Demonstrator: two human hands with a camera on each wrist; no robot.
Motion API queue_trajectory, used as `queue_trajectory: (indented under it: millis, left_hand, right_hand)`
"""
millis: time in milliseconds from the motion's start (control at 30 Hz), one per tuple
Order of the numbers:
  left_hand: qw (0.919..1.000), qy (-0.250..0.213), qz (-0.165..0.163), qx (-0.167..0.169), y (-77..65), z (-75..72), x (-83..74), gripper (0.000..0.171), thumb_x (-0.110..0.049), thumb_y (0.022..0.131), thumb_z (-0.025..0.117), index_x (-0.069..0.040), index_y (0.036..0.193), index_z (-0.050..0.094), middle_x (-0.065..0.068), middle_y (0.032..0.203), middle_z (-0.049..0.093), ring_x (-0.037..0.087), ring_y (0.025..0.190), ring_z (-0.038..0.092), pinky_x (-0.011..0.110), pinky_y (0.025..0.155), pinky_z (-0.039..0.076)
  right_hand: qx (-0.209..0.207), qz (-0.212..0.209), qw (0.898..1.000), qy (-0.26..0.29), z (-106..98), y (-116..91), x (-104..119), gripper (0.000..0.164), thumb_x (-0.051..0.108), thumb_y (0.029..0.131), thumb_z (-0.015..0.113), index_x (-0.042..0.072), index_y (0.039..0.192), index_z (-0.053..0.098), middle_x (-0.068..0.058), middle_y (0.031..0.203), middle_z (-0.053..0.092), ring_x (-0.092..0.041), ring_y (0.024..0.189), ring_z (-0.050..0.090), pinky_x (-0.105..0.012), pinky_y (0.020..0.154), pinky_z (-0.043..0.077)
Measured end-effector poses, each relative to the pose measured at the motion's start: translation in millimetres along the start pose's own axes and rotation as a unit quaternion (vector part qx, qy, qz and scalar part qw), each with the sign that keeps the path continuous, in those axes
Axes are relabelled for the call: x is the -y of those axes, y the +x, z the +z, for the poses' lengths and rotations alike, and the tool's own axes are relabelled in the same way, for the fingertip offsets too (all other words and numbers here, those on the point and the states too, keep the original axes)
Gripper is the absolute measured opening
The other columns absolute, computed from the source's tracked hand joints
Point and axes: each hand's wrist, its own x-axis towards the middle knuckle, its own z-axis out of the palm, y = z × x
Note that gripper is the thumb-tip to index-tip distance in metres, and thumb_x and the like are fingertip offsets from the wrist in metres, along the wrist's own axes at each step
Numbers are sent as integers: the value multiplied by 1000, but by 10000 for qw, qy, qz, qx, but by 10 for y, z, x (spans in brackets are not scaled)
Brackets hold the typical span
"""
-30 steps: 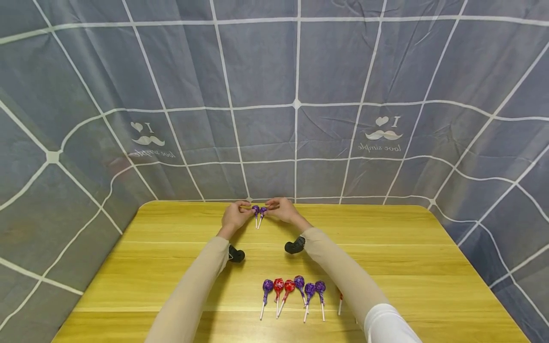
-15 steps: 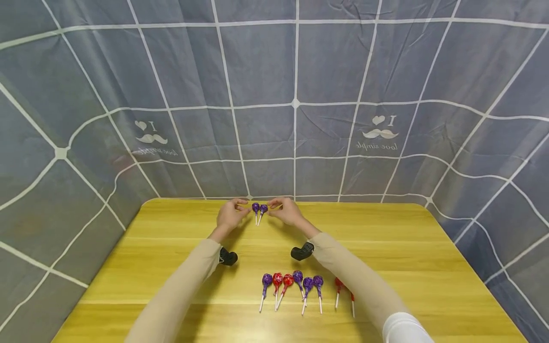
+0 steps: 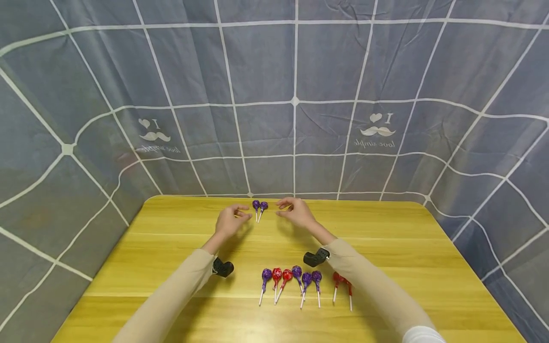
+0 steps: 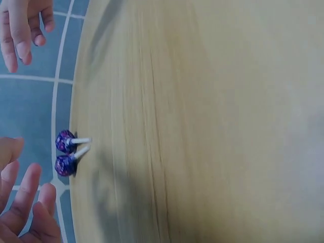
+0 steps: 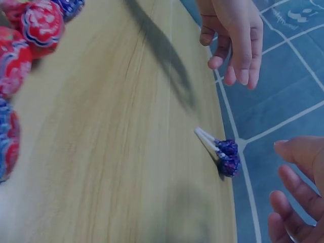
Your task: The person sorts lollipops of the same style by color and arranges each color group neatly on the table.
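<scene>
Two purple-wrapped lollipops lie side by side at the table's far edge, the left lollipop (image 3: pixel 256 205) and the right lollipop (image 3: pixel 263 206), their white sticks pointing toward me. Just left of the pair hovers my left hand (image 3: pixel 229 221), fingers loosely bent and holding nothing. On the other side my right hand (image 3: pixel 297 213) is likewise apart from the candy, with a gap between thumb and fingers. Both wrist views show the pair lying untouched, the left wrist view with a purple lollipop (image 4: pixel 65 165) at the edge and the right wrist view with a purple lollipop (image 5: pixel 229 165).
Nearer me on the wooden table (image 3: pixel 180 267) lies a row of purple and red lollipops (image 3: pixel 286 275). Farther right, two red lollipops (image 3: pixel 336 277) lie partly under my right forearm. A grey grid-patterned curtain (image 3: pixel 266 128) hangs behind the far edge.
Both hands have let go of the two purple lollipops and drawn apart, the left to the left and the right to the right. The red lollipops at right have come into view.
</scene>
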Motion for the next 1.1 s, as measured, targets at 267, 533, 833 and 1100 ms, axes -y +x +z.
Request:
queue_trajectory:
  millis: [267,533,833,1100]
  left_hand:
    - [9997,-130,187,-19,-203,-14,-87,30,-16,86,71,-1,112,68,17,94,73,30,86,69,28,65,53]
    - [9997,-222,74,-7,-358,8,-125,29,-16,86,71,-1,111,68,15,92,72,27,81,68,30,67,54]
    - [9989,-422,94,156,-494,94,-132,29,-16,85,72,-1,110,68,12,89,72,15,71,62,24,60,48]
    - [9972,-624,104,394,-661,215,-112,29,-14,85,72,0,110,68,10,89,72,21,72,62,22,59,47]
  right_hand:
    - [-21,-106,9999,41,-113,-178,16,25,11,86,71,3,109,70,-17,103,71,-21,82,63,-29,73,50]
    - [44,-133,9998,-121,-265,-361,30,25,14,87,70,7,111,70,-13,103,71,-21,84,63,-30,73,51]
    - [67,-387,9991,-182,-435,-585,-41,27,15,86,71,5,111,69,-11,101,71,-21,85,63,-31,73,51]
    - [78,-362,9992,-169,-571,-766,-203,25,13,86,71,5,110,69,-9,99,71,-18,85,62,-29,74,49]
